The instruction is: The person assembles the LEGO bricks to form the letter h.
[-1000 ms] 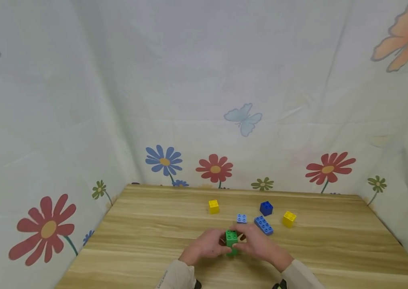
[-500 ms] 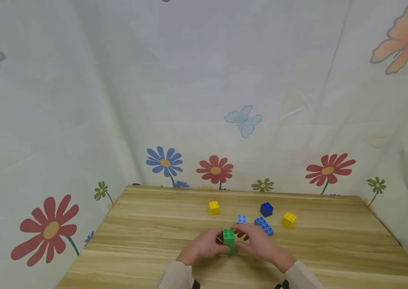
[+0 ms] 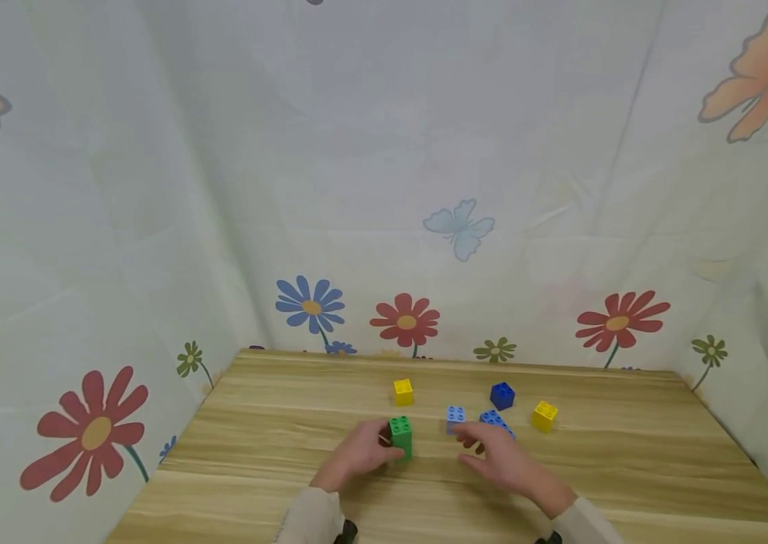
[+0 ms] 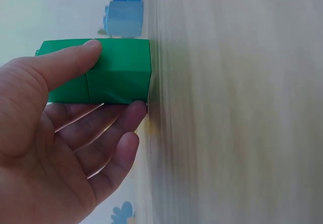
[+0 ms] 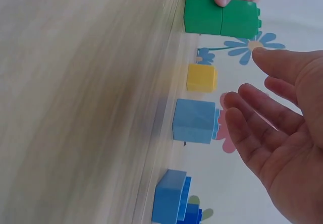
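Observation:
My left hand (image 3: 360, 449) holds a stack of two green toy building bricks (image 3: 401, 440) upright on the wooden table. In the left wrist view, the thumb lies on one side of the green stack (image 4: 118, 65) and the fingers touch the opposite side; a seam shows where the bricks join. To the right, my right hand (image 3: 501, 458) holds nothing, its fingers spread and loosely bent. Just beyond its fingertips is a light blue brick (image 3: 456, 415). The right wrist view shows that light blue brick (image 5: 194, 121) apart from the fingers.
A longer blue brick (image 3: 495, 420), partly covered by the right hand, lies near a dark blue brick (image 3: 503, 396). One yellow brick (image 3: 403, 392) stands behind the green stack, another yellow brick (image 3: 545, 416) far right. A flower-patterned curtain (image 3: 357, 227) borders the table (image 3: 275, 423).
The left hand has shifted left and slightly away from me with the green stack. The right hand has come off the stack and moved right, toward the light blue brick.

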`<state>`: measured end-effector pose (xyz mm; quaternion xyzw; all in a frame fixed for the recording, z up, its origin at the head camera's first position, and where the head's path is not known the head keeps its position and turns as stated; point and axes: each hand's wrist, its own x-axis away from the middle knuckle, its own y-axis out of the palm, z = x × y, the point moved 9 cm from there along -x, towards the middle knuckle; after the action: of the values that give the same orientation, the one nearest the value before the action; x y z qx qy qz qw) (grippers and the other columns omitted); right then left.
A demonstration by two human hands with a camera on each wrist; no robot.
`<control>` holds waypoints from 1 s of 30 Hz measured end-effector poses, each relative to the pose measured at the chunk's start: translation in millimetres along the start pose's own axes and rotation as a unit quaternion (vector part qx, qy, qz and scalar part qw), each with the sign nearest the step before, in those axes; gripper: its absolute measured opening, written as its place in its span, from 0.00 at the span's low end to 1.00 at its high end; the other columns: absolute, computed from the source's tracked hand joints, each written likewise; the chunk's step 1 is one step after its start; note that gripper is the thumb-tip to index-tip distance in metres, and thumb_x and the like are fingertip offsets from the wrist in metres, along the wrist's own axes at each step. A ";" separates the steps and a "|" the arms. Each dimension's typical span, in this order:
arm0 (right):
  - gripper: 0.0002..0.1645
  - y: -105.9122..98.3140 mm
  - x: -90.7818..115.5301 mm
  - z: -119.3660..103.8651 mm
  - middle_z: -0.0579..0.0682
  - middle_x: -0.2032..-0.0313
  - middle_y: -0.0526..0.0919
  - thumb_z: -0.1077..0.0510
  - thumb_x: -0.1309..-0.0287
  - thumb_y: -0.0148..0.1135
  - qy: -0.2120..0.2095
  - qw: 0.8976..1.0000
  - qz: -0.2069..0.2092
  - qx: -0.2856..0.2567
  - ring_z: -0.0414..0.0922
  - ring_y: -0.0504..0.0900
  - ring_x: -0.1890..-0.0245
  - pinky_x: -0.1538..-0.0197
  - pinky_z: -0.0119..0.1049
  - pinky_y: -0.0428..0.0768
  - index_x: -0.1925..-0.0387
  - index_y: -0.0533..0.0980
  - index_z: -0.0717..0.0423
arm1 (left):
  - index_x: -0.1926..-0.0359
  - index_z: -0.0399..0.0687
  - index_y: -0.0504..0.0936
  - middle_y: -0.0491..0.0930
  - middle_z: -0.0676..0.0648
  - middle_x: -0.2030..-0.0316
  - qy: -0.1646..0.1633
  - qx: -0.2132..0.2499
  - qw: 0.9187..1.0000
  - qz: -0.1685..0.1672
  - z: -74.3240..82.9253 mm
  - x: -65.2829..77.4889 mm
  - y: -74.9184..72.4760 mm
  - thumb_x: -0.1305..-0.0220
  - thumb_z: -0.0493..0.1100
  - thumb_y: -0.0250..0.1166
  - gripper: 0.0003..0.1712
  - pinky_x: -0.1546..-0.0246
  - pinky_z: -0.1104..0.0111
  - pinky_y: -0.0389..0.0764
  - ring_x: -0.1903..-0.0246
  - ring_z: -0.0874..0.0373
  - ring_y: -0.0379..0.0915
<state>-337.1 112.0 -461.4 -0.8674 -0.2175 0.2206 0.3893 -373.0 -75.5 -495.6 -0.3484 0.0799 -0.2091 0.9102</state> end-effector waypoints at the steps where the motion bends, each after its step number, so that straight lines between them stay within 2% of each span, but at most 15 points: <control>1: 0.23 -0.9 1.0 0.3 0.54 0.56 0.80 0.61 0.42 0.63 0.000 1.000 0.002 -0.001 0.49 0.80 0.59 0.61 0.37 0.79 0.44 0.73 0.62 | 0.58 0.44 0.78 0.78 0.51 0.65 -0.003 -0.002 1.000 0.004 -2.7 0.1 -2.5 0.43 0.45 0.69 0.15 0.64 0.63 0.77 0.65 0.57 0.74; 8: 0.23 -9.2 7.1 5.4 0.54 0.57 0.80 0.62 0.41 0.63 0.012 1.000 0.011 0.002 0.50 0.79 0.59 0.61 0.35 0.78 0.44 0.72 0.62 | 0.57 0.39 0.77 0.78 0.48 0.65 -0.024 -0.015 0.999 0.040 -18.0 0.6 -21.7 0.44 0.45 0.70 0.18 0.64 0.60 0.77 0.65 0.55 0.74; 15: 0.25 -16.7 12.8 15.3 0.52 0.56 0.80 0.56 0.40 0.63 0.036 0.999 0.010 0.006 0.48 0.79 0.58 0.59 0.36 0.78 0.43 0.72 0.59 | 0.56 0.38 0.77 0.79 0.46 0.64 -0.051 -0.018 0.995 0.083 -34.1 4.5 -42.9 0.45 0.47 0.71 0.20 0.65 0.60 0.78 0.65 0.54 0.75; 25: 0.22 -28.6 21.7 25.2 0.51 0.57 0.81 0.57 0.41 0.64 0.029 0.999 0.039 0.019 0.46 0.80 0.60 0.59 0.36 0.79 0.45 0.74 0.55 | 0.62 0.39 0.78 0.80 0.46 0.67 -0.079 -0.038 0.985 0.147 -51.9 9.5 -67.6 0.47 0.47 0.71 0.18 0.69 0.63 0.75 0.69 0.56 0.73; 30: 0.23 -33.4 25.2 27.7 0.53 0.57 0.81 0.58 0.42 0.64 0.037 0.998 0.042 0.010 0.49 0.79 0.59 0.59 0.39 0.79 0.45 0.73 0.59 | 0.62 0.38 0.78 0.80 0.46 0.67 -0.086 -0.051 0.980 0.172 -60.6 11.9 -80.4 0.47 0.47 0.71 0.19 0.66 0.60 0.76 0.68 0.55 0.74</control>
<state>-339.0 162.1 -457.6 -0.8797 -0.1641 0.2063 0.3958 -406.0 -170.9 -487.0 -0.3922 0.0705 -0.0146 0.9170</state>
